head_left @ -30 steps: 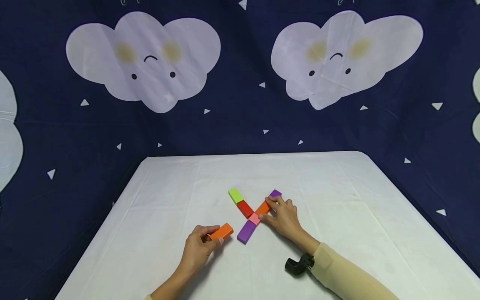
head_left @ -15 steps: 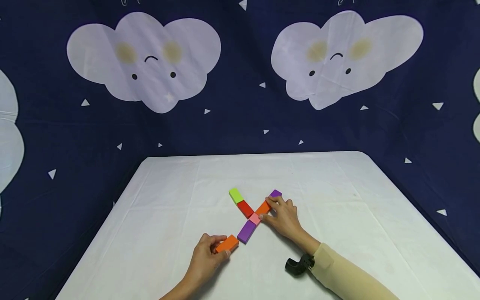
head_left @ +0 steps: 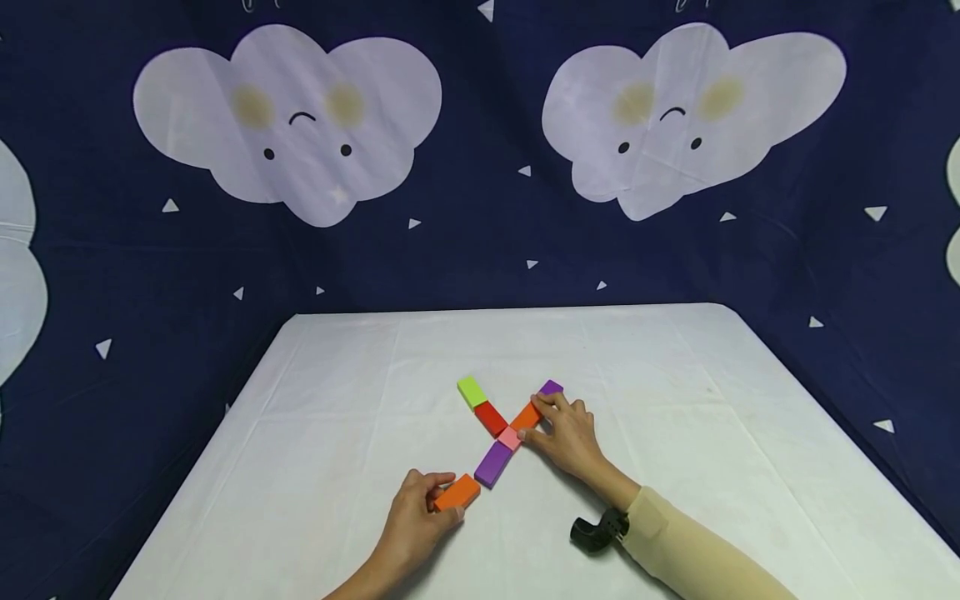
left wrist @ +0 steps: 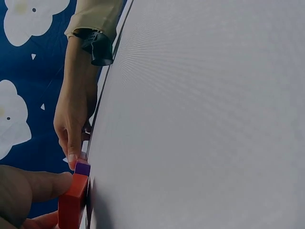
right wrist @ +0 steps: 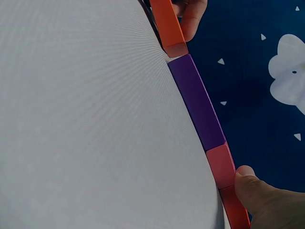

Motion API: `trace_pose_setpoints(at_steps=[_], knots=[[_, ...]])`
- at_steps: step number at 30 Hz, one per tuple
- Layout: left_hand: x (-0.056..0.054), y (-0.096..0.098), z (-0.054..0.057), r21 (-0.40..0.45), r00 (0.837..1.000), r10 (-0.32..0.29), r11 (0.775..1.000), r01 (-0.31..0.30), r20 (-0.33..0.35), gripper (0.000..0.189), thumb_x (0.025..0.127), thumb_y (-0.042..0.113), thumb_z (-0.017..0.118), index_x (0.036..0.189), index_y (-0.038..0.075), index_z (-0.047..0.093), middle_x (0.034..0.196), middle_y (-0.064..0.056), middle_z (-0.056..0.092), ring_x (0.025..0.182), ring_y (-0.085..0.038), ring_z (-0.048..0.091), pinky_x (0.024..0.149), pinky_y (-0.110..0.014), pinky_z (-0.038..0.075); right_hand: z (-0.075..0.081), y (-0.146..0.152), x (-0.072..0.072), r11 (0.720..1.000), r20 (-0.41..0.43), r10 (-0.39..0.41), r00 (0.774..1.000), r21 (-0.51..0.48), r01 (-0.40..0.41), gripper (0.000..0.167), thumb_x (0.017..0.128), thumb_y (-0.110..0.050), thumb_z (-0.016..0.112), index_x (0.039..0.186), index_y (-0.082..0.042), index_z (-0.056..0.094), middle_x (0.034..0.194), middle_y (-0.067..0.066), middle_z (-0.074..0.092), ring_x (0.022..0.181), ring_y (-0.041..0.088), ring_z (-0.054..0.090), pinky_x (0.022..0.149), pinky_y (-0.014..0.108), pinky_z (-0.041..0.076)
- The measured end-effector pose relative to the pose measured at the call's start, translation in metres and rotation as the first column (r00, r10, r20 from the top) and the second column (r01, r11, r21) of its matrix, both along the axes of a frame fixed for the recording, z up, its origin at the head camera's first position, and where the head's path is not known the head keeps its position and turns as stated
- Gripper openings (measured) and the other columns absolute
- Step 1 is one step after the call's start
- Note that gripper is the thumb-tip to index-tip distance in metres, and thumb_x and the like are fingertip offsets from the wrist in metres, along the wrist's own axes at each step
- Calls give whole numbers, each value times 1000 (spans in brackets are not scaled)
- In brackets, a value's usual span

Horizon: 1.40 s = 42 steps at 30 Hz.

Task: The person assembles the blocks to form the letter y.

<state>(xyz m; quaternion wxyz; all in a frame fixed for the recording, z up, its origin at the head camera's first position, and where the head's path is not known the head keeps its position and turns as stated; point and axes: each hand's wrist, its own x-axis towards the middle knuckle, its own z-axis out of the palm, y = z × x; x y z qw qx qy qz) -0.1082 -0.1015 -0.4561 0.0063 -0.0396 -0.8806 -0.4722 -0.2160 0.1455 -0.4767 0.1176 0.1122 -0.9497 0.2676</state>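
Observation:
My left hand (head_left: 412, 521) pinches an orange block (head_left: 458, 493) between thumb and fingers, its far end close to the near end of a purple block (head_left: 493, 463). In the right wrist view a narrow gap shows between these two. From the purple block, a pink block (head_left: 509, 438), an orange block (head_left: 524, 417) and another purple block (head_left: 552, 387) run in a slanted row. My right hand (head_left: 570, 437) holds that row's orange block, thumb at its joint with the pink one and fingertips at its far end. A red block (head_left: 491, 418) and a lime green block (head_left: 471, 391) branch off far left.
A white cloth covers the table (head_left: 330, 400). Behind it hangs a dark blue curtain (head_left: 480, 250) with clouds and small triangles. A black wrist device (head_left: 597, 531) sits beside the right sleeve (head_left: 690, 542), low over the cloth.
My left hand has brought its orange block right and toward me, up to the near end of the purple block, with only a slight shift lately. The right hand stays put.

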Motion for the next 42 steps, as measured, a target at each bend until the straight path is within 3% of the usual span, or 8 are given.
trace_pose_setpoints(at_steps=[7, 13, 17, 20, 24, 31, 42], knots=[[0, 0, -1, 38, 1000, 10, 999, -9, -22, 53, 65, 9, 80, 115, 0, 63, 88, -4, 46, 73, -4, 39, 63, -15, 34, -1, 1, 0, 1000, -19, 5, 1000, 2, -5, 66, 75, -44, 75, 130, -13, 58, 123, 4, 57, 90, 24, 44, 72, 34, 28], [-2, -5, 5, 69, 999, -11, 998, 13, -36, 54, 70, 8, 78, 121, 4, 60, 100, -7, 51, 78, -9, 42, 65, -17, 36, -1, 1, 0, 1000, -16, 7, 1000, 1, -7, 66, 75, -44, 75, 131, -13, 57, 123, 4, 57, 90, 24, 44, 73, 34, 28], [-5, -11, 8, 36, 997, -62, 997, 64, -38, 46, 75, 15, 77, 118, 9, 63, 104, -4, 57, 90, -15, 48, 73, -20, 38, 0, 0, 0, 1000, -12, 6, 1000, 0, -6, 66, 75, -44, 75, 130, -12, 58, 123, 4, 57, 90, 24, 44, 73, 35, 29], [-9, -17, 9, 19, 992, -126, 992, 126, -4, 45, 77, 21, 75, 119, 10, 63, 108, -3, 60, 98, -18, 49, 76, -21, 39, 0, 0, 0, 1000, -3, 8, 1000, -2, -9, 66, 75, -44, 75, 131, -12, 57, 124, 5, 57, 91, 24, 44, 74, 35, 28], [-14, -24, 9, 25, 975, -221, 975, 220, 25, 48, 78, 25, 75, 122, 10, 62, 112, -4, 60, 97, -18, 47, 74, -21, 37, -1, 0, 0, 1000, -6, 11, 1000, -3, -11, 66, 75, -43, 75, 131, -12, 57, 124, 4, 57, 91, 24, 44, 74, 35, 28], [-19, -33, 6, 44, 929, -369, 929, 368, 30, 49, 79, 27, 74, 122, 8, 61, 112, -6, 61, 86, -14, 43, 70, -21, 36, -1, 0, -1, 1000, -9, 10, 1000, 1, -10, 66, 75, -44, 74, 131, -12, 57, 123, 4, 57, 91, 24, 44, 74, 35, 28], [-26, -39, 4, 8, 888, -457, 889, 457, 53, 47, 79, 27, 73, 124, 19, 61, 121, 1, 61, 105, -13, 44, 86, -22, 36, 0, 0, 0, 1000, -3, 10, 1000, -4, -10, 66, 75, -43, 75, 131, -13, 57, 124, 5, 57, 91, 24, 44, 73, 35, 28]])
